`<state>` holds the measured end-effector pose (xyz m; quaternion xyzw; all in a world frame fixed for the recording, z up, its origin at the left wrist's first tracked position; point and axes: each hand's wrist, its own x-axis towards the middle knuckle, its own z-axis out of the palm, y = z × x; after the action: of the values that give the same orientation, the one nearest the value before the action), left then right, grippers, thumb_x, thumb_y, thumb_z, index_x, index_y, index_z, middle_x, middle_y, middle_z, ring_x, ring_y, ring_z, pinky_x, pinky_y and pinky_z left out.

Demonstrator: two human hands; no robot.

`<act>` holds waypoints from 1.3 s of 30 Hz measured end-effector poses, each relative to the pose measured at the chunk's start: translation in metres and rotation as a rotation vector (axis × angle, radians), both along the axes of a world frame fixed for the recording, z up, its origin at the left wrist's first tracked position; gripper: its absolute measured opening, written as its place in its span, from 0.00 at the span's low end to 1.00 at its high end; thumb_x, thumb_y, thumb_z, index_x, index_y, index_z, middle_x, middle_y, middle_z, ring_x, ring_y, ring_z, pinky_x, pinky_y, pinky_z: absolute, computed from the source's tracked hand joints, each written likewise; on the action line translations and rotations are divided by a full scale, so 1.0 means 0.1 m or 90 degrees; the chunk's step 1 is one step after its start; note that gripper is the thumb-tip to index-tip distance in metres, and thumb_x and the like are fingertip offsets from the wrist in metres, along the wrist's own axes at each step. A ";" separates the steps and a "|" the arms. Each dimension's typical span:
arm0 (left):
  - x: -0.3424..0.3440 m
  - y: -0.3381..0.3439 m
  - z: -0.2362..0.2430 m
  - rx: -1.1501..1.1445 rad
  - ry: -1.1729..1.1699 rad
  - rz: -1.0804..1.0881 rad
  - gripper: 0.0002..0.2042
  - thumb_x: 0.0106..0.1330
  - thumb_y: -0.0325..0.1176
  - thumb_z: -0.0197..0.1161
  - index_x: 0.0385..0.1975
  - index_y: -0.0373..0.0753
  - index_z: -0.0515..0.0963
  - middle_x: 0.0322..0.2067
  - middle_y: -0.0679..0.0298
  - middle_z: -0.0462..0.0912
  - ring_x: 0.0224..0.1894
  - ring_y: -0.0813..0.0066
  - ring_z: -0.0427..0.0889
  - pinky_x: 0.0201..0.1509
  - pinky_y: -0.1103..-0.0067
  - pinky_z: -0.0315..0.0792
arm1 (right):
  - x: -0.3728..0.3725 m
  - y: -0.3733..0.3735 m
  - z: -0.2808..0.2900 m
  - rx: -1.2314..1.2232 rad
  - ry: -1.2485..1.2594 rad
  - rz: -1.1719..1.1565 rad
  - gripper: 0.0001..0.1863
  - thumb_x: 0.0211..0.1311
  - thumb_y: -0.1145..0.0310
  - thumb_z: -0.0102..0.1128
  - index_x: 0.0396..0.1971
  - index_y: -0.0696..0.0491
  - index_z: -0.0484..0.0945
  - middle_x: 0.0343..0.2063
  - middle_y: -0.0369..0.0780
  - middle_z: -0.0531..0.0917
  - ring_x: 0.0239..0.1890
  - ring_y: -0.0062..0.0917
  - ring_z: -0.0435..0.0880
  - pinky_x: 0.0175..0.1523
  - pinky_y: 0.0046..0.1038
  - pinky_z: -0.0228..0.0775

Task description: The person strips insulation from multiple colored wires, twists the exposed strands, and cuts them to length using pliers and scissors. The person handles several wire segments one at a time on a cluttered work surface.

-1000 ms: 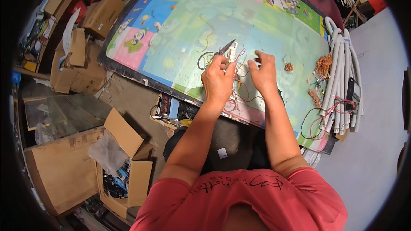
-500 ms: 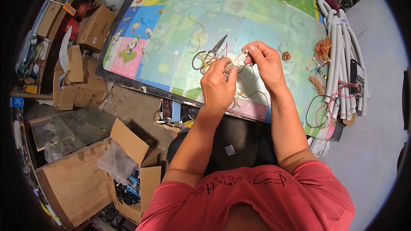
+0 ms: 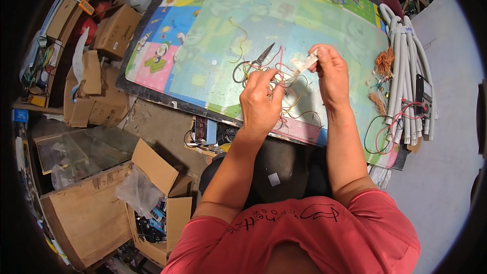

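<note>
White and clamped in our right grip (image 3: 332,75), the block (image 3: 305,64) is over the bench (image 3: 210,35), inward from its near edge; our left grip (image 3: 258,99) (whether closed, we cannot tell) is at tangled wires (image 3: 290,82). Handling these, we judge, next calls for gentle slack.

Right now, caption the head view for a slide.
The right fingers grip a white piece; scissors lie near tangled wires.
</note>
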<state>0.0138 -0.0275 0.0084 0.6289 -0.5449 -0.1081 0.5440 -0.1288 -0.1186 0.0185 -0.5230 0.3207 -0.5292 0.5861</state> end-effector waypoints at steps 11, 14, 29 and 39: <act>0.06 -0.02 -0.03 0.009 0.171 -0.031 0.20 0.55 0.22 0.66 0.49 0.38 0.76 0.38 0.61 0.79 0.35 0.77 0.76 0.38 0.80 0.72 | -0.17 -0.14 -0.03 0.127 -0.156 0.052 0.13 0.70 0.62 0.48 0.34 0.56 0.75 0.25 0.37 0.80 0.21 0.13 0.73 0.28 0.15 0.66; 0.03 -0.02 -0.06 0.070 0.147 -0.115 0.23 0.56 0.22 0.64 0.55 0.36 0.72 0.42 0.60 0.79 0.40 0.76 0.76 0.44 0.79 0.71 | -0.02 -0.03 -0.07 0.189 -0.112 0.109 0.13 0.70 0.61 0.48 0.34 0.55 0.75 0.25 0.37 0.80 0.20 0.13 0.73 0.28 0.14 0.66; 0.27 -0.08 -0.38 0.152 -0.158 0.017 0.05 0.57 0.29 0.63 0.31 0.38 0.80 0.26 0.54 0.82 0.31 0.54 0.81 0.36 0.67 0.72 | -1.46 -0.60 -0.07 0.183 -0.630 -0.246 0.08 0.55 0.85 0.45 0.35 0.62 0.69 0.28 0.42 0.75 0.23 0.23 0.71 0.28 0.20 0.70; 0.57 -0.13 -0.58 0.292 -0.218 0.143 0.05 0.58 0.33 0.64 0.31 0.40 0.79 0.28 0.55 0.84 0.32 0.55 0.82 0.36 0.66 0.72 | -2.11 -0.46 0.01 0.099 -0.795 -0.320 0.04 0.51 0.86 0.46 0.28 0.64 0.68 0.24 0.44 0.74 0.23 0.25 0.72 0.31 0.23 0.72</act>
<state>0.0707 -0.0401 -0.0494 0.8004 -0.5174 -0.0599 0.2969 -0.3393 -0.1650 0.0196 0.0152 0.0707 -0.8280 0.5561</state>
